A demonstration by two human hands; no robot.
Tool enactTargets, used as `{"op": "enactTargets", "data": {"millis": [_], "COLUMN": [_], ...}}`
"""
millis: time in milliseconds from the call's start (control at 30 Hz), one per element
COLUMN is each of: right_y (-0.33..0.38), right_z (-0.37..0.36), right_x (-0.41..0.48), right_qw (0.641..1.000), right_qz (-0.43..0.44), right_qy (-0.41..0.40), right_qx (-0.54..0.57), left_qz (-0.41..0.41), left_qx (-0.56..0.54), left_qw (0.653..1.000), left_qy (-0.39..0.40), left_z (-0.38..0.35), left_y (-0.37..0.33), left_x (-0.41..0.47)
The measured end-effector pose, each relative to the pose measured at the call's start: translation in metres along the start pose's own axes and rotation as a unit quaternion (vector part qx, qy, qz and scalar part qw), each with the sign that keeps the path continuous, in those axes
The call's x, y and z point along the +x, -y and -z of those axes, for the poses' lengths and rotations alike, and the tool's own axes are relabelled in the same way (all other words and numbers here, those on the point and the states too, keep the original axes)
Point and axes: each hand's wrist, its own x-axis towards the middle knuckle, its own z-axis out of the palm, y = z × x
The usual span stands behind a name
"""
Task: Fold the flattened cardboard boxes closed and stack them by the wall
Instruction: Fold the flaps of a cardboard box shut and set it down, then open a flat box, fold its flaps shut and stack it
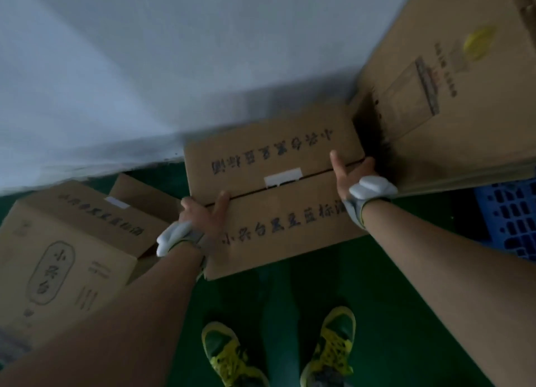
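Note:
A brown cardboard box (278, 166) with its top flaps folded shut and black printed characters is held out in front of me, close to the white wall (145, 67). A strip of white tape sits at the middle of its seam. My left hand (204, 212) grips the box's left edge with the thumb on top. My right hand (348, 174) grips its right edge, thumb lying on the top flap. Both wrists carry white bands.
Another closed printed box (66, 250) stands on the green floor (406, 314) at the left. A tall stack of large cardboard boxes (452, 81) rises at the right beside the wall. A blue plastic crate (510, 218) sits at the right edge. My yellow-green shoes show below.

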Motion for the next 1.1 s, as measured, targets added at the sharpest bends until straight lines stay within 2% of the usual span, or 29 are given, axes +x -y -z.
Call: {"op": "enactTargets", "data": {"millis": [100,200,267,333,400,467,567,600,700,767,933,1033,1100], "right_y": [-0.010,-0.036,-0.053,-0.066,-0.074,-0.074,-0.064,-0.064,-0.061,-0.053,-0.044,-0.045,-0.041], "right_z": [-0.011,-0.030,-0.041,-0.055,-0.073,-0.083,-0.084,-0.084,-0.084,-0.081,-0.083,-0.086,-0.083], "right_x": [0.017,0.015,0.009,-0.001,-0.008,-0.011,-0.016,-0.016,-0.014,-0.003,0.007,0.003,-0.002], "right_qw": [0.997,0.996,0.997,0.998,0.985,0.955,0.890,0.872,0.858,0.851,0.845,0.858,0.867], "right_qz": [0.028,0.080,0.074,-0.004,-0.117,-0.190,-0.233,-0.234,-0.175,-0.146,-0.161,-0.166,-0.167], "right_qy": [-0.010,-0.015,-0.026,-0.014,0.011,0.036,0.072,0.092,0.175,0.167,0.159,0.175,0.177], "right_qx": [0.070,0.029,0.017,0.056,0.129,0.225,0.384,0.421,0.449,0.476,0.485,0.454,0.434], "left_qz": [-0.017,-0.012,-0.007,0.018,0.084,0.137,0.127,0.114,0.060,0.051,0.049,0.058,0.035], "left_qx": [0.009,0.012,-0.029,-0.086,-0.129,-0.182,-0.229,-0.237,-0.265,-0.286,-0.303,-0.235,-0.166], "left_qw": [1.000,1.000,0.999,0.996,0.985,0.963,0.953,0.954,0.952,0.945,0.942,0.963,0.981], "left_qy": [-0.010,-0.023,-0.022,0.019,0.082,0.146,0.152,0.145,0.138,0.150,0.139,0.116,0.097], "left_z": [-0.021,-0.035,-0.035,-0.034,-0.036,-0.041,-0.047,-0.047,-0.044,-0.047,-0.061,-0.059,-0.054], "left_y": [-0.030,-0.042,-0.038,-0.024,-0.005,0.009,0.020,0.020,0.010,-0.001,0.001,0.008,0.011], "left_x": [0.018,0.033,0.036,0.033,0.024,0.014,0.014,0.018,0.033,0.038,0.028,0.026,0.021]}}
